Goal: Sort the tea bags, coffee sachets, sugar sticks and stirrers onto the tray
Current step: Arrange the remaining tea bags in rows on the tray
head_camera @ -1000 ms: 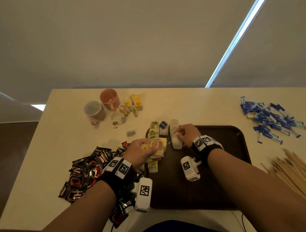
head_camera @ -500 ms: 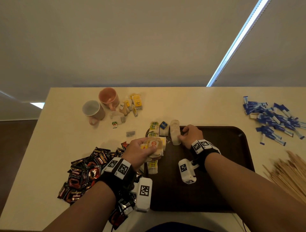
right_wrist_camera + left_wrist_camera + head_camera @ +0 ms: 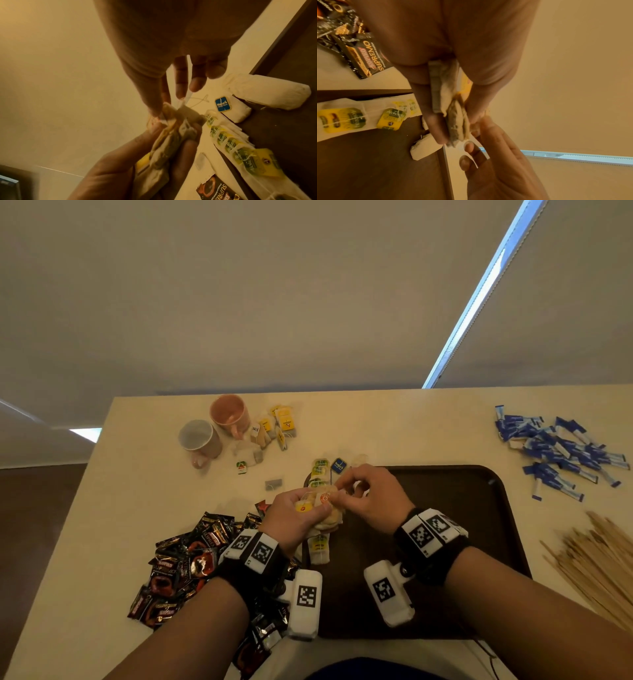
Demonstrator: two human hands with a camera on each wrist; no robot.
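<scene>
My left hand [image 3: 317,510] grips a bundle of tea bags [image 3: 325,513] just above the left edge of the dark brown tray [image 3: 455,508]. My right hand [image 3: 337,497] pinches the top of one tea bag [image 3: 167,110] in that bundle between thumb and forefinger. The other right fingers [image 3: 197,81] are spread and hold nothing. In the left wrist view the bundle [image 3: 453,108] is squeezed between my left thumb and fingers. A row of green-and-yellow-tagged tea bags [image 3: 320,474], a blue-tagged one [image 3: 223,104] and a plain white one [image 3: 267,92] lie on the tray's back-left corner.
Black coffee sachets [image 3: 191,559] are heaped left of the tray. Blue sugar sticks [image 3: 561,450] lie at the far right and wooden stirrers [image 3: 596,553] at the near right. Two mugs [image 3: 200,440] and loose yellow tea bags [image 3: 279,424] sit at the back left.
My right hand laid a white tea bag on the tray's back-left corner, then came back left to the bundle and now pinches another bag. The left hand barely moved.
</scene>
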